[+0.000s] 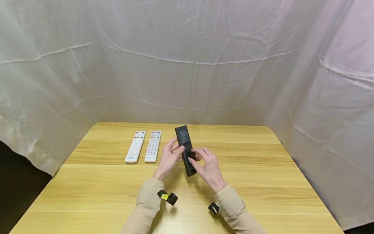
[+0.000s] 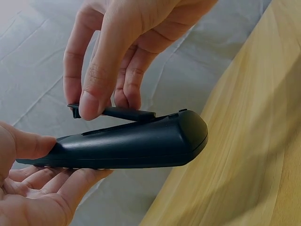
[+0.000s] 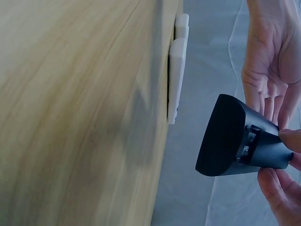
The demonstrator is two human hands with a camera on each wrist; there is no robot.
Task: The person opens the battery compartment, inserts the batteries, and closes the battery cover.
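A black remote control [image 1: 183,136] is held above the table, back side up, in my left hand [image 1: 169,157]. The left thumb lies on its upper face and the fingers support it from below, as the left wrist view shows. My right hand [image 1: 209,167] pinches the battery cover [image 2: 129,114] between thumb and fingers. That cover is tilted up from the remote's back, its far end still touching near the remote's rounded end. Under it, the right wrist view shows part of the battery compartment [image 3: 248,146] with something shiny inside, too hidden to identify.
Two white remote controls, one [image 1: 135,147] left of the other [image 1: 153,147], lie side by side on the wooden table [image 1: 248,156], left of my hands. Pale grey cloth [image 1: 187,81] hangs behind the table and at both sides.
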